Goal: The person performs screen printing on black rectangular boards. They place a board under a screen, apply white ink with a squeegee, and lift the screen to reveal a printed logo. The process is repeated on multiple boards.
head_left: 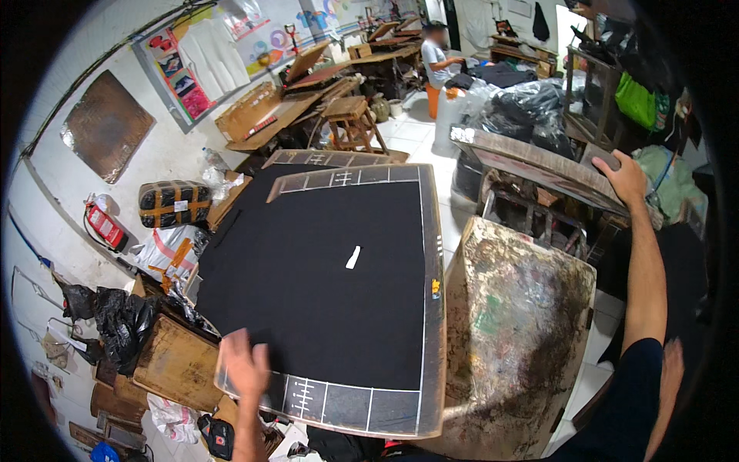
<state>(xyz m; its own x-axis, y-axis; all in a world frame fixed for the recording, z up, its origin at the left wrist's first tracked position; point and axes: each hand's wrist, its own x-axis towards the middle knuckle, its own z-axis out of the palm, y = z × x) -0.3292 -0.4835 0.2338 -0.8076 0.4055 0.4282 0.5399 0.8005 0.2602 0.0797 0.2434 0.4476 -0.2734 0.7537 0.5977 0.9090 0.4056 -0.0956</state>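
Observation:
A black cloth (323,277) lies spread over a dark board (369,408) with white ruled lines along its edges. On the cloth rests a small white strip (353,257). My left hand (245,362), slightly blurred, is over the near left corner of the board, fingers apart and holding nothing. Out to the right, my right hand (623,177) grips the right end of a raised, tilted wooden frame (539,165), next to a brown block. The frame's flat face is mostly hidden. A small yellow thing (436,289) sits on the board's right edge.
A stained, paint-crusted board (516,331) stands right of the cloth. Plastic-wrapped bundles (523,108) and a person (437,61) are at the back. A wooden stool (350,115), taped parcel (174,204) and black bags (123,319) lie left. Another bare limb (670,377) shows at right.

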